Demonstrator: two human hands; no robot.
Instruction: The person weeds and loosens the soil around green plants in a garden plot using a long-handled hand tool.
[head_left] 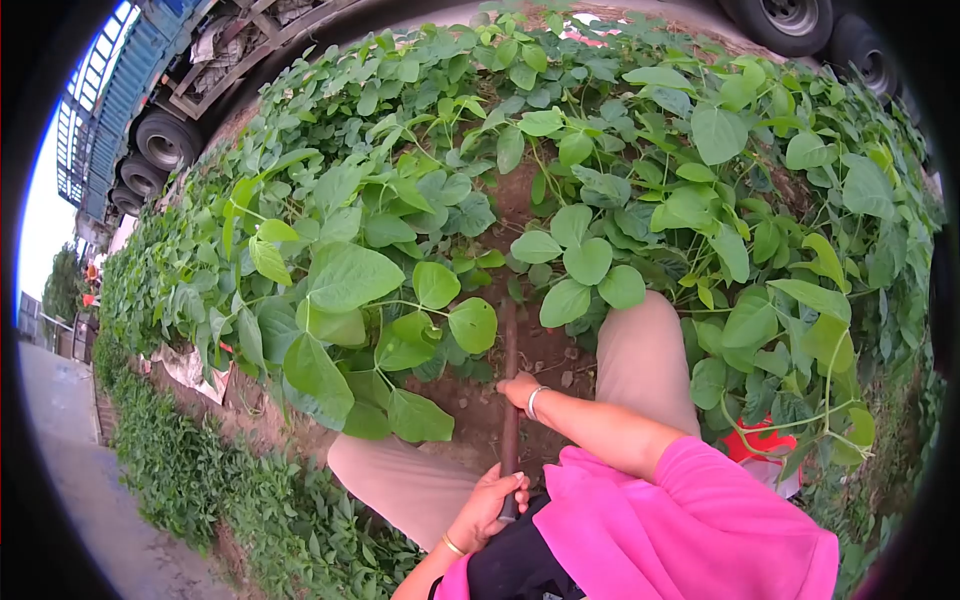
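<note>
- Pole [511, 435]: long, straight, slim, seemingly round in section; brown w/ a reddish tinge, surface dull; a greyish bit can be seen at the near end, just below the L hand. Material can't be told for sure.
- Pole pos.: held approx. upright in the view, btwn the two bent legs [645, 350], over a strip of brown soil [465, 400] w/ small clods. Far end is lost among leaves & soil; whether a tool head is fitted can't be told.
- R hand [520, 390]: closed round the pole's mid part, fingers wrapped; silver-col. bangle [533, 402] worn at the wrist.
- L hand [494, 500]: closed round the pole nr its near end, thumb laid along it, fingers curled; gold-col. bangle [453, 545] worn.
- Clothing: pink top [640, 520] w/ black cloth [515, 565] at the waist; beige trousers on both legs.
- Plants [350, 280]: broad green leaves, dense on L & R of the soil strip, some overhanging the legs.
- Surroundings: red item [757, 440] partly hidden by leaves, R side; blue truck [130, 100] parked far L; big tyres [785, 18] seen top R; grey paving [75, 440] along L edge.
</note>
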